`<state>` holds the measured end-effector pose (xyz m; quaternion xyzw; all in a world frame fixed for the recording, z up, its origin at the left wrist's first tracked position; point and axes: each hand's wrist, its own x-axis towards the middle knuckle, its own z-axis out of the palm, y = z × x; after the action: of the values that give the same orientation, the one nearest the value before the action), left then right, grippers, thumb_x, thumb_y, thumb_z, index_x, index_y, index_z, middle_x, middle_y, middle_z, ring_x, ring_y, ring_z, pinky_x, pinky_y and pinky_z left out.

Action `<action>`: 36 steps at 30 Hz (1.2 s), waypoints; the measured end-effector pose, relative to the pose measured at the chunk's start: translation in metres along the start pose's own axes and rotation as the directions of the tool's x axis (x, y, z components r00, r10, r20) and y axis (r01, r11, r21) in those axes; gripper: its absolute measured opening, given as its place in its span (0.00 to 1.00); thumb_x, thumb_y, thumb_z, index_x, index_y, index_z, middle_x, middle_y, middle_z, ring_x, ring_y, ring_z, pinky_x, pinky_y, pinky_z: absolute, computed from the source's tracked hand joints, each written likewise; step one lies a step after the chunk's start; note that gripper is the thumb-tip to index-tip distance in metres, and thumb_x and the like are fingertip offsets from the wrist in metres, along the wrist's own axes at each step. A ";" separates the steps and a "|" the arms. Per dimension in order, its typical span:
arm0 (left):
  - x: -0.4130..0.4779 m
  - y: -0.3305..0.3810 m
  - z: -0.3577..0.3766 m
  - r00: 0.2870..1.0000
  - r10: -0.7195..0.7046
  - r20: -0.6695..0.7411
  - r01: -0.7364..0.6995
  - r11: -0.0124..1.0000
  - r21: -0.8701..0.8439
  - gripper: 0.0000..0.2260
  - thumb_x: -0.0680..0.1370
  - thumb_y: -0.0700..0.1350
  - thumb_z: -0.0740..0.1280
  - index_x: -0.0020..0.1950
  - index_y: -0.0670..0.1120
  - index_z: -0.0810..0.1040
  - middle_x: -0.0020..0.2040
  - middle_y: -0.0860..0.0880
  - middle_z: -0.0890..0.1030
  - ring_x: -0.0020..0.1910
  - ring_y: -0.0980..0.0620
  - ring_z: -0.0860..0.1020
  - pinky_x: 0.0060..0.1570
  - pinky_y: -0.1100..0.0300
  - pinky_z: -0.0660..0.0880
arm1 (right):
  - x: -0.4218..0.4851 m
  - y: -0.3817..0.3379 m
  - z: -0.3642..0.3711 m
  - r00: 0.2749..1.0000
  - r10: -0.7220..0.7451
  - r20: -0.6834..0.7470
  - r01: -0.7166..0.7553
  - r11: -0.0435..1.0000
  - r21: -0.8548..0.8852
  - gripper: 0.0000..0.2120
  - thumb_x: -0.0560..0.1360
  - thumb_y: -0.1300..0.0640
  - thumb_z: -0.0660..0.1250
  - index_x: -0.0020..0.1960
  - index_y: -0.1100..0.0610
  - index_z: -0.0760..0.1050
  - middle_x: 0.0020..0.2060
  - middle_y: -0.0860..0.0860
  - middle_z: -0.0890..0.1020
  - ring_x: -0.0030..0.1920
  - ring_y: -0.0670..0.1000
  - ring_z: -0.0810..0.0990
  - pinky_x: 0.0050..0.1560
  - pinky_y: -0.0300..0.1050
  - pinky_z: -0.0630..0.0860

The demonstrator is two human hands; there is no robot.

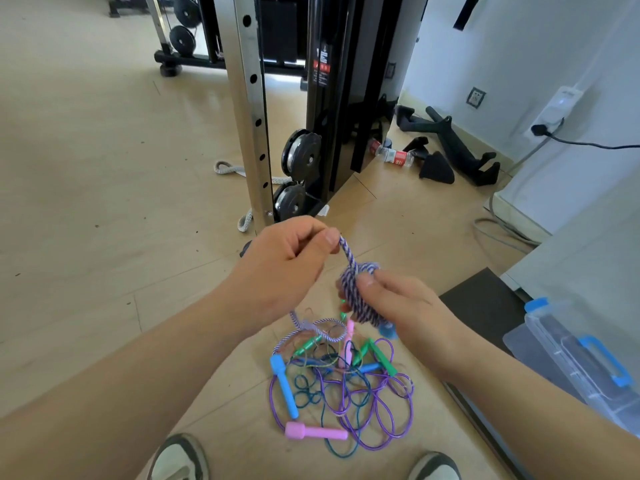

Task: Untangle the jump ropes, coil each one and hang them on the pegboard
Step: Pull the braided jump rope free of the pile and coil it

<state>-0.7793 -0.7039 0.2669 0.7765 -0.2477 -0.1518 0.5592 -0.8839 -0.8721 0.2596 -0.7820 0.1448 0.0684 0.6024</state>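
Observation:
A purple-and-white braided jump rope (356, 289) is bundled in a coil in my right hand (405, 306), which is closed around it. My left hand (287, 251) pinches a strand of the same rope between thumb and fingers, pulled up and left of the coil. The rope's loose tail trails down to the floor. Below lies a tangled pile of thin ropes (343, 386), purple, blue and green, with a blue handle (282, 379), a pink handle (313, 432) and a green handle (382, 358). No pegboard is in view.
A steel gym rack upright (251, 109) with weight plates (300, 155) stands just ahead. A clear plastic bin with blue latches (575, 358) sits at right on a dark mat (474, 296). A bottle (393, 155) and black attachments lie by the wall. My shoes (180, 459) are at the bottom.

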 end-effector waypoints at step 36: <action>-0.012 -0.025 0.012 0.906 -0.308 0.291 0.357 0.925 -0.129 0.16 0.84 0.53 0.62 0.42 0.50 0.82 0.31 0.48 0.75 0.27 0.52 0.70 0.30 0.60 0.71 | -0.007 -0.034 -0.006 0.990 -0.021 0.137 -0.099 0.590 0.802 0.28 0.81 0.51 0.54 0.64 0.75 0.75 0.61 0.70 0.81 0.59 0.65 0.82 0.60 0.56 0.81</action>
<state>-0.7906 -0.7006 0.2385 0.7266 -0.1691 -0.3692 0.5542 -0.8801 -0.8687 0.2946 -0.4151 0.1369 0.0602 0.8974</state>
